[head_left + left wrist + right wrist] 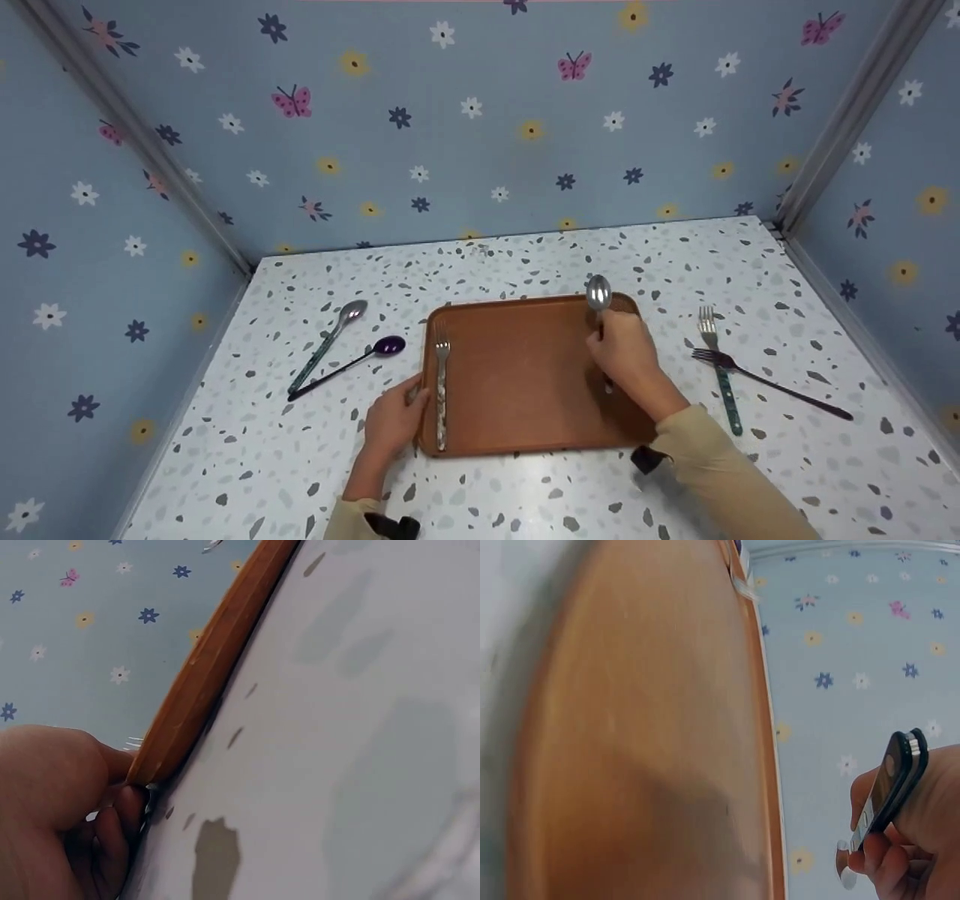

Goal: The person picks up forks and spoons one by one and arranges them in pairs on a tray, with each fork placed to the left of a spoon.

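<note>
A brown tray [517, 375] lies on the speckled table, its left rim pinched by my left hand [391, 420]. In the left wrist view, the thumb and curled fingers meet at the tray's edge [196, 701]. A fork [442, 382] with a patterned handle lies along the tray's left side, tines away from me. My right hand [628, 356] grips a spoon [599, 291] over the tray's right side, bowl pointing to the far edge. The right wrist view shows the end of the spoon's dark-edged handle [889, 780] sticking out of the fist; the fingers cover its middle.
Left of the tray lie a green-handled spoon [324, 351] and a dark purple spoon [389, 346], their handle ends touching. On the right, a green-handled fork [726, 390] and a dark fork [787, 390] cross. Flower-patterned walls [495, 150] enclose the table's back and sides.
</note>
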{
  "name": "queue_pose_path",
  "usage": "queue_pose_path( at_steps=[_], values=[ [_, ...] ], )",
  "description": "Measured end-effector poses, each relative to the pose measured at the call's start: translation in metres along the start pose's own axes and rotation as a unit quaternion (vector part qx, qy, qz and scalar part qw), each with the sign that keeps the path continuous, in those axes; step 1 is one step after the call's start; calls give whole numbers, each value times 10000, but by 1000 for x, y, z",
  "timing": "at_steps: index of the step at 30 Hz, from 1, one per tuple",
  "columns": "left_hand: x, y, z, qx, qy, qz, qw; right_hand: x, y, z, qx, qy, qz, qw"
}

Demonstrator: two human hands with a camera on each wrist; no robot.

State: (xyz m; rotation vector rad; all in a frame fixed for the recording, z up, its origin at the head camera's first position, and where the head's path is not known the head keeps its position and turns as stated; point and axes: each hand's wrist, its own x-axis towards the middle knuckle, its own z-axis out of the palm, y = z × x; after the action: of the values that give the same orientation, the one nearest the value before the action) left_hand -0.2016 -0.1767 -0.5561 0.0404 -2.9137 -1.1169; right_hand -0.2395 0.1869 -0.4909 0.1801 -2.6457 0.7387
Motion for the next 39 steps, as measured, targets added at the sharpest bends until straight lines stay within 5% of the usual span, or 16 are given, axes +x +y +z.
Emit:
queue_pose_path(
  at_steps=[17,39],
  values=[
    [-6,-4,-4,-163,-20,8,9999,-22,-91,42,288,-521,-151,9981],
    [-4,3,-2,98,41,18,9999,-39,-142,90,497,-812,-469,9944]
  ],
)
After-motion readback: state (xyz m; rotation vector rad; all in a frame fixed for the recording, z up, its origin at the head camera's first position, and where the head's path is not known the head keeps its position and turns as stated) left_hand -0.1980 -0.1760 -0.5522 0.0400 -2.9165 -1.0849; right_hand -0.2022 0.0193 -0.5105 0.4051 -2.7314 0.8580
